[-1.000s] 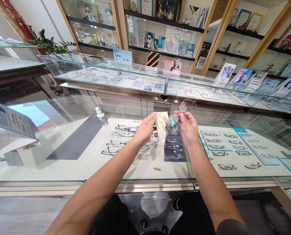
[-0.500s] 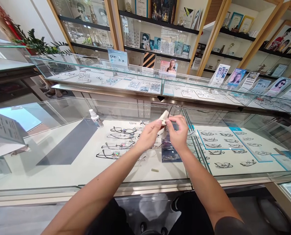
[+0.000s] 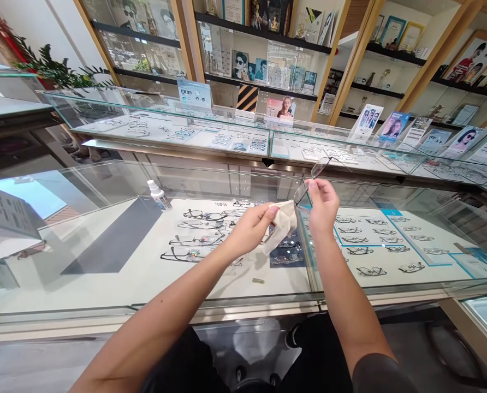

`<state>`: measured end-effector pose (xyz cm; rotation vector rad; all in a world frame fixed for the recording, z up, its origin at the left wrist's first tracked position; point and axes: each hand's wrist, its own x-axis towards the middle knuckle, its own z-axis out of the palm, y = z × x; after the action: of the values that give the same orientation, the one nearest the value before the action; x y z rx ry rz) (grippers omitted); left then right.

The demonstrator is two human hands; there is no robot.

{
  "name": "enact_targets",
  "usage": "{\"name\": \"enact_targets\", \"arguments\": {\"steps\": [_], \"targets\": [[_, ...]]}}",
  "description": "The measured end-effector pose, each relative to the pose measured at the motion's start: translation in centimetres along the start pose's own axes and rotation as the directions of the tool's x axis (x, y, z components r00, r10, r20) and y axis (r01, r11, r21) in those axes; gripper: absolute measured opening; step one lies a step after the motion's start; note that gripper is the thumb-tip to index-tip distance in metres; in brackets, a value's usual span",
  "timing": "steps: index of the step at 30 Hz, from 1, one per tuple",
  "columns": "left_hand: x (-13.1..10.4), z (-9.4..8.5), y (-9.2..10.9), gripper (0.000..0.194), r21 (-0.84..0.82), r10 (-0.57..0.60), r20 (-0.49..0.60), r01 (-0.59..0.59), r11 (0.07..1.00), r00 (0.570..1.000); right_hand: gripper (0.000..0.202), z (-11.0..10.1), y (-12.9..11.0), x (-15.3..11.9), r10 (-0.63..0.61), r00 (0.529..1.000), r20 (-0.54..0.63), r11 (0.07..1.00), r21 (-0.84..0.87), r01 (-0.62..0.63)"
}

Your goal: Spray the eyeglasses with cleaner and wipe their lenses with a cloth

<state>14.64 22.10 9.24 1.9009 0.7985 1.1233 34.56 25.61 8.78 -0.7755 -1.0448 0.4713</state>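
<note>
Thin-framed glasses (image 3: 320, 167) tilted up in the right hand (image 3: 324, 207), kinda crumpled cream cloth (image 3: 284, 220) drooping from the left hand (image 3: 252, 225).

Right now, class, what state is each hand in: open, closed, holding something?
Left hand: closed, holding a crumpled cream cloth.
Right hand: closed, holding thin-rimmed eyeglasses with clear lenses.

A person's left forearm (image 3: 178, 295) slanted in from near left, the right forearm (image 3: 344, 289) from near right; the left hand (image 3: 252, 226) held a pinch, the right hand (image 3: 324, 208) gripped upright, fingers bent.
</note>
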Motion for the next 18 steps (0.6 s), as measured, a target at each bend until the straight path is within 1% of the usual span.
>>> {"name": "enact_targets", "arguments": {"steps": [2,4,7,9,11,13,14,15,16,17,18], "targets": [[-0.2,-1.2,1.5,0.060,-0.018,-0.018,-0.017,0.018,1.000,1.000,0.018,-0.9,0.2,1.1,0.085,0.995,0.043,0.990,0.107,-0.089],[-0.8,-3.3,3.1,0.059,0.024,-0.025,-0.037,0.026,0.999,0.999,0.018,-1.6,0.4,2.0,0.131,0.987,0.093,0.974,0.174,-0.146],[-2.4,-7.8,5.0,0.058,0.163,-0.045,-0.094,0.059,0.985,0.995,0.017,-2.5,0.5,2.7,0.167,0.972,0.163,0.949,0.242,-0.203],[-3.9,-11.3,5.6,0.063,0.302,-0.094,-0.166,0.141,0.943,0.982,0.015,-2.7,0.4,2.8,0.186,0.961,0.205,0.931,0.275,-0.239],[-5.6,-14.9,5.8,0.068,0.438,-0.167,-0.261,0.271,0.857,0.951,0.016,-2.5,0.4,2.7,0.204,0.949,0.242,0.919,0.288,-0.271],[-7.1,-18.2,5.4,0.068,0.573,-0.251,-0.319,0.397,0.717,0.914,0.018,-2.2,0.3,2.4,0.230,0.933,0.276,0.905,0.293,-0.310],[-7.7,-19.7,4.9,0.067,0.615,-0.275,-0.377,0.461,0.640,0.885,0.019,-1.9,0.2,2.2,0.246,0.924,0.292,0.894,0.300,-0.333],[-8.2,-21.2,4.4,0.066,0.639,-0.285,-0.450,0.528,0.559,0.846,0.020,-1.7,0.2,2.0,0.264,0.913,0.310,0.880,0.310,-0.360],[-8.6,-22.7,3.7,0.061,0.654,-0.298,-0.503,0.582,0.483,0.812,0.020,-1.5,0.2,1.8,0.281,0.902,0.328,0.865,0.321,-0.386],[-8.9,-24.1,2.8,0.059,0.651,-0.292,-0.577,0.645,0.400,0.763,0.021,-1.3,0.2,1.6,0.295,0.891,0.346,0.851,0.329,-0.409],[-9.2,-25.5,1.9,0.058,0.649,-0.303,-0.607,0.679,0.344,0.734,0.021,-1.1,0.2,1.4,0.304,0.882,0.360,0.840,0.336,-0.426]]}}
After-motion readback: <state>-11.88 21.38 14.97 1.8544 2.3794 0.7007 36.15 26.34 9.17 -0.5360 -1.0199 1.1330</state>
